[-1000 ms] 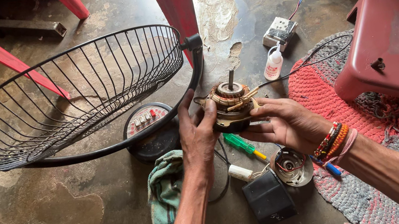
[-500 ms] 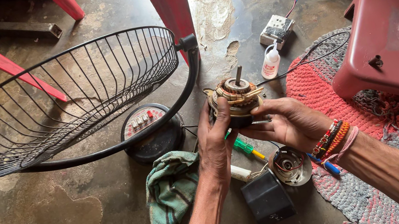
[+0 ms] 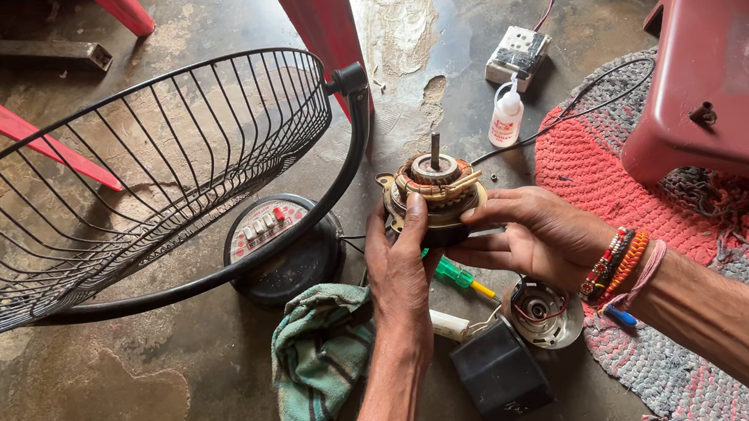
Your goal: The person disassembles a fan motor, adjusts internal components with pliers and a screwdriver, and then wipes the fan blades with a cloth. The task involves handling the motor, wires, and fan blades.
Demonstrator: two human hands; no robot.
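Both hands closed on fan motor (image 3: 433, 192), shaft upright: left hand (image 3: 400, 272) grips left side, right hand (image 3: 530, 233) right side. Wire fan guard (image 3: 116, 183) nearby on floor.

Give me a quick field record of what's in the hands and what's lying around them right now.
left hand: grips the fan motor from its left side, fingers on the casing
right hand: supports the motor from the right, beaded bracelets at the wrist
motor: held above the floor, shaft pointing up, copper windings showing
fan guard: black wire cage tilted at left, on the fan base
green cloth: on the floor beside the left forearm
screwdriver: green handle, under the hands
white bottle: upright behind the motor
red stool: at right, on the rug
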